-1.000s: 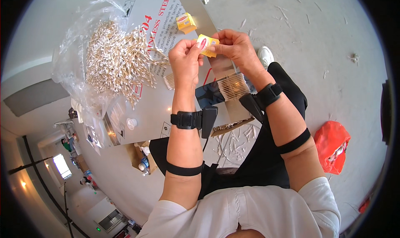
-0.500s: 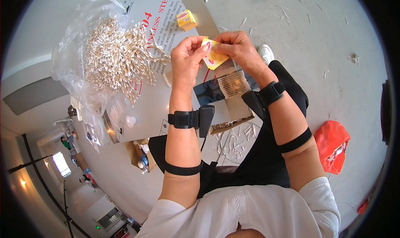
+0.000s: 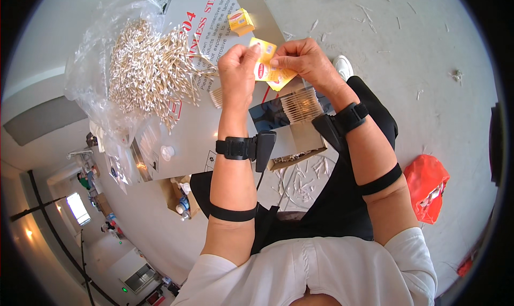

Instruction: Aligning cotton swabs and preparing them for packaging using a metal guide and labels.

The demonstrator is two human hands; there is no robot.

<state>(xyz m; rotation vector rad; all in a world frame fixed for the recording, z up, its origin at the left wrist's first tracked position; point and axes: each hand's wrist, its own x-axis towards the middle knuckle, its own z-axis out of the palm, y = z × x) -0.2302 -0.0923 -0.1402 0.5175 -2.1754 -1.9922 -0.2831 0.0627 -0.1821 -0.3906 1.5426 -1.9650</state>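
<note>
My left hand pinches a yellow printed card packet, flat in shape, between thumb and fingers. Close beside it, my right hand grips yellow flat packets, with a second one showing under its thumb and partly overlapped by the first. How many pieces lie there is hard to make out. Beyond both hands a small yellow box stands on the metal table. To the left spreads a big heap of cotton swabs. A neat row of swabs lies nearer me, below my right hand.
A clear plastic bag surrounds the heap. Near the table's front sit a small white round piece and an open cardboard box. Scattered swabs litter the floor below. On the right lies a red plastic bag.
The yellow packets were stacked together between both hands. Now one is shifted up and left with my left hand, apart from those in my right.
</note>
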